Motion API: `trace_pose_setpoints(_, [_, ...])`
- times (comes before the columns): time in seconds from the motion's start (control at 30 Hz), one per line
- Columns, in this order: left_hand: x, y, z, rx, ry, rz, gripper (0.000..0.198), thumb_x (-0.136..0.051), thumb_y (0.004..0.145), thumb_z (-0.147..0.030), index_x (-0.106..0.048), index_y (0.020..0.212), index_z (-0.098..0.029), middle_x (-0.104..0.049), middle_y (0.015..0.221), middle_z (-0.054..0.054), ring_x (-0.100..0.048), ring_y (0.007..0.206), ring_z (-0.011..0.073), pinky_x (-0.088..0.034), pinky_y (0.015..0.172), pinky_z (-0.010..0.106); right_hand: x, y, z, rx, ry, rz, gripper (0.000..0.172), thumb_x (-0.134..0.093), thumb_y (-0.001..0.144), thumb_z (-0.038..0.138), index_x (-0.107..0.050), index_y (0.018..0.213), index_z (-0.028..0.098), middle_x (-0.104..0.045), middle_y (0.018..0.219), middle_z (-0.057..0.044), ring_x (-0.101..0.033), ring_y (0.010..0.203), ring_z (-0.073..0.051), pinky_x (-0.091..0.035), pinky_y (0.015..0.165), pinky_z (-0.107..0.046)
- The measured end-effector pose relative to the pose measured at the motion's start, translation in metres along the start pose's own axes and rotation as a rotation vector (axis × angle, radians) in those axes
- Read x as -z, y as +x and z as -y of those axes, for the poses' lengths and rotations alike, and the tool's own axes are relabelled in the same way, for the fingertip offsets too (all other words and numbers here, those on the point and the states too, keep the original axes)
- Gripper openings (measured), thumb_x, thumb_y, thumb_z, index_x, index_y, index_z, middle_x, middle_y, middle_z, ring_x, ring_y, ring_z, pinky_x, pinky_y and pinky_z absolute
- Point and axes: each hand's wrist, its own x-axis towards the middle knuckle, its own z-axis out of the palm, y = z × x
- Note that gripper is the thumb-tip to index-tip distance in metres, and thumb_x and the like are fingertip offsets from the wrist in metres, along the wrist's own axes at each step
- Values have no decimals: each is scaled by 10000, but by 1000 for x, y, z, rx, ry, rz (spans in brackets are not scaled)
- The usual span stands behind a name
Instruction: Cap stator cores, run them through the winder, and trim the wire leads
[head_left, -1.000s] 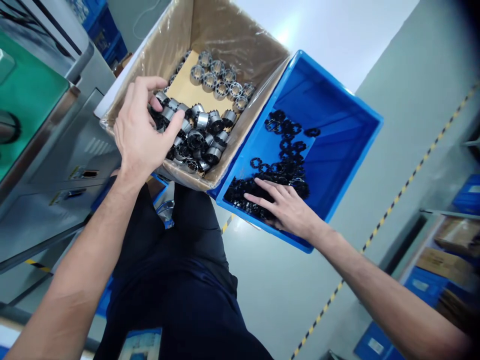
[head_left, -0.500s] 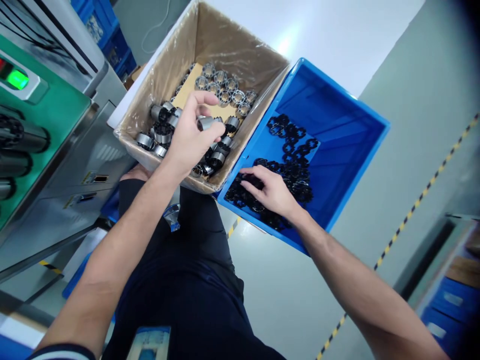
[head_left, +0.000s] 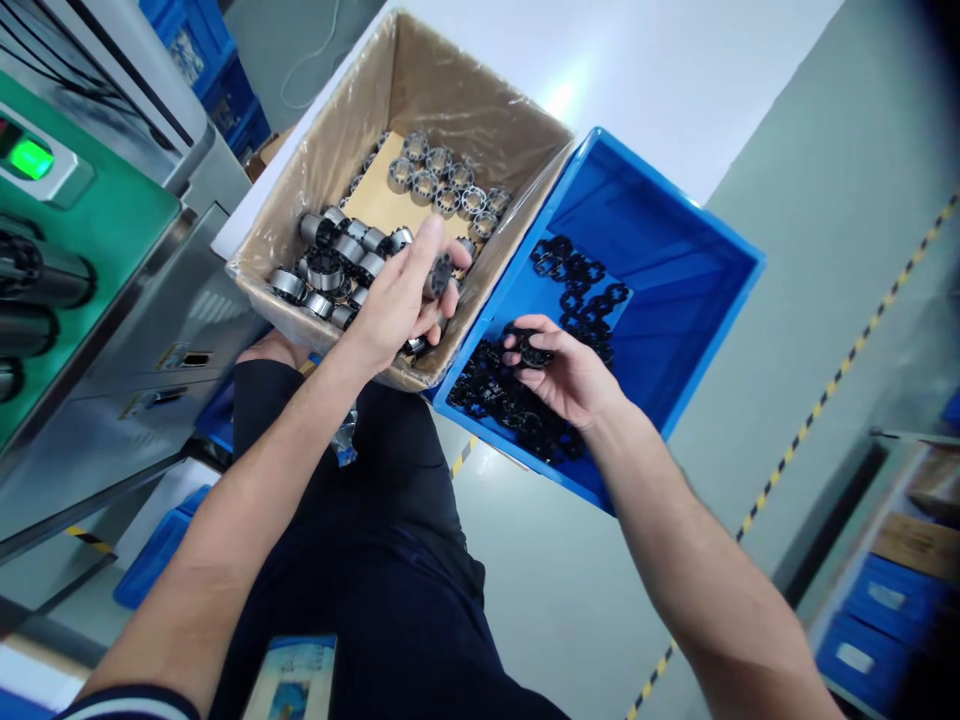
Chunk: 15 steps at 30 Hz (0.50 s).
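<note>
My left hand [head_left: 397, 295] is over the plastic-lined cardboard box [head_left: 465, 80], its fingers wrapped round a metal ring with a black toothed end [head_left: 439, 275]. That black end faces right, and the fingers hide much of the metal. Inside the blue bin [head_left: 675, 270], my right hand [head_left: 574, 375] grips a black toothed ring [head_left: 534, 348] between thumb and fingers, above a pile of similar black rings [head_left: 495, 395]. Whether it holds more than one is unclear. Below and left of my left hand lie metal rings with black ends [head_left: 322, 268]; bare metal rings [head_left: 448, 202] stand farther back.
A tan cardboard sheet [head_left: 379, 195] lies inside the box. Box and bin sit side by side at a white table [head_left: 637, 80]. To the left is a green-topped machine [head_left: 112, 200] with a lit green button. Blue crates [head_left: 892, 590] stand at lower right.
My left hand has turned its metal ring so the black end shows, and shifted slightly right and down. My right hand has lifted from the pile with a black toothed ring.
</note>
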Motion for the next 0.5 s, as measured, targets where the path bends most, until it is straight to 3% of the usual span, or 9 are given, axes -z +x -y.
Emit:
trace_pose_setpoints(0.07, [1,-3,3,-42,76,56,766,-547,1133,-972,-682,958,-239,-533,630,-29,-364,464,78,-368,466,246,-11,-3,8,81,3,-29,474,-1018,710,298,-738,1092,269,-748,880,30,-676,698,-104,-457,448,-112])
trace_pose_setpoints(0.13, [2,-6,4,-113,151,136,723,-647,1110,-943,-659,933,-242,-509,644,-33,-415,513,96,-365,494,254,-27,-3,17,226,-23,-41,444,-1039,775,339,-744,1101,277,-708,858,38,-644,680,-101,-427,443,-129])
trace_pose_setpoints(0.27, [2,-13,0,-178,286,243,574,-914,1031,-778,-703,1038,-244,-629,801,-29,-507,623,99,-406,581,259,-69,5,33,650,-212,2,472,-1002,940,649,-772,1129,282,-701,926,14,-634,688,-120,-543,520,-229])
trace_pose_setpoints(0.37, [0,-15,-1,-153,224,162,535,-948,1025,-725,-699,1061,-253,-697,895,-17,-516,630,92,-409,573,264,-95,14,34,946,-417,-34,500,-878,1052,750,-807,1227,286,-778,1088,-20,-783,948,-189,-738,872,-363])
trace_pose_setpoints(0.43, [-1,-14,1,-150,173,94,500,-947,1042,-682,-677,1055,-261,-665,855,-30,-492,592,89,-381,535,272,-103,19,28,1073,-538,-68,467,-812,1121,716,-823,1314,291,-822,1232,-47,-824,1229,-261,-716,1173,-495])
trace_pose_setpoints(0.5, [-1,-12,3,-139,163,59,468,-927,1066,-659,-674,1053,-265,-617,799,-39,-467,568,89,-363,519,277,-103,25,19,1111,-593,-66,462,-745,1172,694,-816,1415,307,-827,1378,-67,-802,1407,-304,-664,1293,-552])
